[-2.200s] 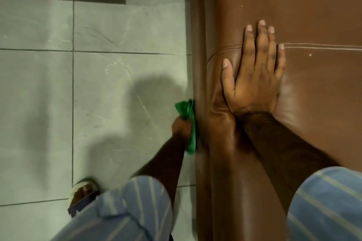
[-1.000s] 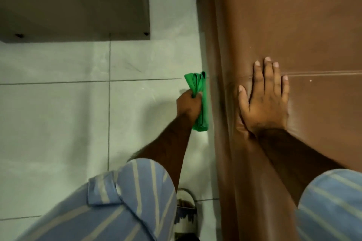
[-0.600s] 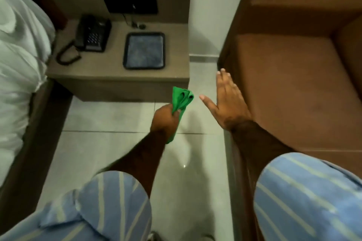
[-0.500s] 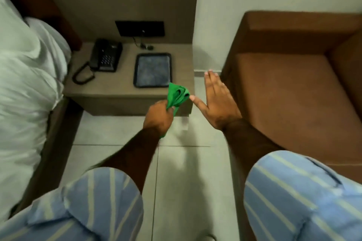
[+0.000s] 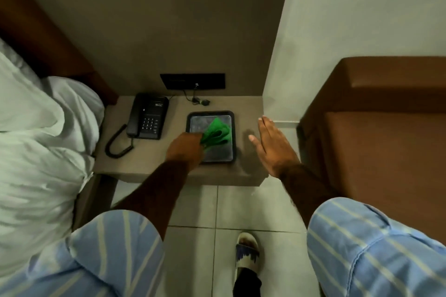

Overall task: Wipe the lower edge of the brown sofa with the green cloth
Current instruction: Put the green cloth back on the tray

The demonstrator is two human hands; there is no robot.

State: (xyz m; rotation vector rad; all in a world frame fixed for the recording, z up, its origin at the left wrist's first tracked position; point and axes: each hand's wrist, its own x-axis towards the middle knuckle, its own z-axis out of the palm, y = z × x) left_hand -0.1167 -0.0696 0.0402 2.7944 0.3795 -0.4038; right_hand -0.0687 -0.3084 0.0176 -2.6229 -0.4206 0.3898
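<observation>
My left hand (image 5: 185, 148) grips the bunched green cloth (image 5: 215, 134) over the black tray (image 5: 232, 128) on the bedside table (image 5: 144, 164). Whether the cloth touches the tray I cannot tell. My right hand (image 5: 272, 146) hovers flat and open, fingers together, over the table's right end, holding nothing. The brown sofa (image 5: 381, 142) stands at the right, apart from both hands. Its lower edge is hidden behind my right arm and sleeve.
A black telephone (image 5: 147, 118) with a coiled cord sits on the table's left part. A dark wall panel (image 5: 192, 81) with a cable is above it. White bedding (image 5: 41, 152) fills the left. My sandalled foot (image 5: 248, 252) stands on the tiled floor.
I have risen from the sofa's side. My left hand carried the green cloth away from the sofa to over the tray. My right hand came off the sofa seat.
</observation>
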